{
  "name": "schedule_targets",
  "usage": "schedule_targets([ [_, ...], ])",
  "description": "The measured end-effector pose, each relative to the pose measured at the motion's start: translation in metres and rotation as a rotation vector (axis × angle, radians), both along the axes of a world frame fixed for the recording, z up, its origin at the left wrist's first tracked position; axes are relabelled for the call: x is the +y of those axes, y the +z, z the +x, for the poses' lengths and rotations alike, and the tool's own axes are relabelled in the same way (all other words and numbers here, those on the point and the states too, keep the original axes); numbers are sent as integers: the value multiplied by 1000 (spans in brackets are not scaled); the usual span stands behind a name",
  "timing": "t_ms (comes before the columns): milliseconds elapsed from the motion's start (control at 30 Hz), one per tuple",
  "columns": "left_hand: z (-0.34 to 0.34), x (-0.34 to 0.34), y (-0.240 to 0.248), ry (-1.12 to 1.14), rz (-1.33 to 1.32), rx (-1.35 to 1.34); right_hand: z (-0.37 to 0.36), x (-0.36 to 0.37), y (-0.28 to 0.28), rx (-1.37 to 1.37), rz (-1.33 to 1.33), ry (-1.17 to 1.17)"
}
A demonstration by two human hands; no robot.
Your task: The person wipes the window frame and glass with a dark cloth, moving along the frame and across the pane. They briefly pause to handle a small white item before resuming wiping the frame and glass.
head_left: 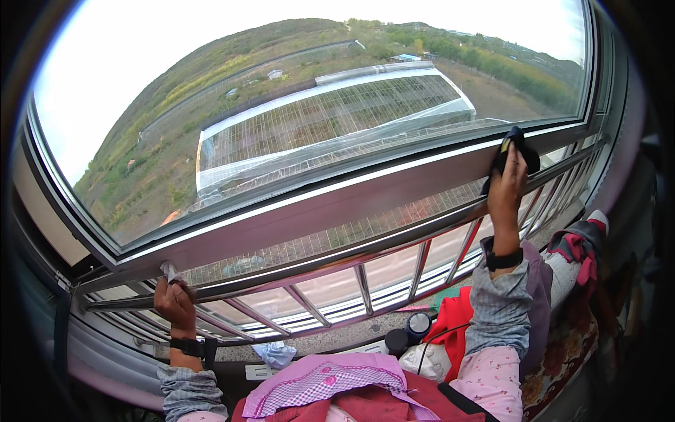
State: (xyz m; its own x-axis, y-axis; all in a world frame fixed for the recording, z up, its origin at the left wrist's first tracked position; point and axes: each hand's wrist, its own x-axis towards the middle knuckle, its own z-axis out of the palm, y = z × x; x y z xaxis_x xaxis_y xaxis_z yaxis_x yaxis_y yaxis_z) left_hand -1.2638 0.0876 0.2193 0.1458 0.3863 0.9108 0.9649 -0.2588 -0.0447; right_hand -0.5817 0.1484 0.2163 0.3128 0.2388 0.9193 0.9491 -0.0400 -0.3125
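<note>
A tilted window sash point(309, 204) with a pale frame spans the view in front of me. My right hand point(508, 184) presses a black cloth point(529, 160) against the right part of the sash's lower frame, fingers stretched up over it. At the lower left, my left hand point(174, 304) is closed round the white window handle point(169, 270) on the underside of the sash; the fingers partly hide it. Both wrists carry dark bands, and grey-blue sleeves are pushed up the forearms.
A shiny metal railing point(337, 261) runs just below the sash. On the sill stand two dark round-topped containers point(418, 323), beside a crumpled pale cloth point(274, 353) and a red cloth point(453, 316). A patterned cover point(566, 359) lies at the lower right. A long greenhouse point(330, 116) shows outside.
</note>
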Motion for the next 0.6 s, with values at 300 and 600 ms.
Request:
schedule_targets([
  [300,4,-2,4,-59,15,24,-78,-17,39,112,88,119],
  [600,4,-4,10,-115,26,56,-303,-45,33,-93,60,550],
])
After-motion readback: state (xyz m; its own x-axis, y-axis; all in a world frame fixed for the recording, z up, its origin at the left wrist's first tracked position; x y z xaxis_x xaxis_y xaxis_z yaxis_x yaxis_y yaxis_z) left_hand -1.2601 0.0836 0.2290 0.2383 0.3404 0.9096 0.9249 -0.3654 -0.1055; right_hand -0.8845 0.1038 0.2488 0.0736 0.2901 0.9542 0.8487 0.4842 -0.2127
